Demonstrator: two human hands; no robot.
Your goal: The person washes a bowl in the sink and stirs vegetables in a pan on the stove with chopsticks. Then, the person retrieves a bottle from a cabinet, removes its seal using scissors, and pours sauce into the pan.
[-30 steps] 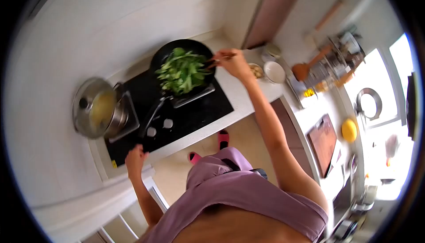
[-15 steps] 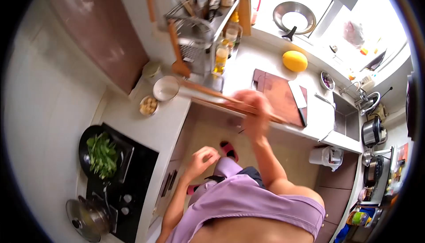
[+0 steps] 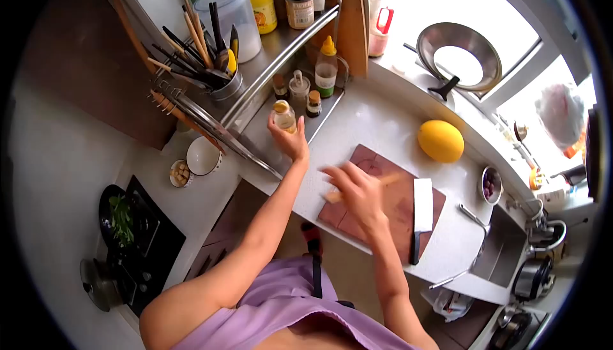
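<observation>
Left hand [image 3: 292,141]: bottle [image 3: 284,116] grasped
Right hand [image 3: 359,198]: chopsticks [image 3: 391,178] held over board [image 3: 397,219]
Knife [image 3: 422,204]: could be knocked by low swing

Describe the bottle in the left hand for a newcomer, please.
Find the metal rack on the counter. Over its lower shelf, the left hand grips a clear bottle. Unlike the yellow-nozzled squeeze bottle nearby, it has a golden cap.

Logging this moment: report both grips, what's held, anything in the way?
Left grip around small clear golden-capped bottle. Right grip, blurred, holding slim tan wooden chopsticks. Possible obstacle: black-handled metal cleaver on rectangular brown wooden board, near right grip.
</observation>
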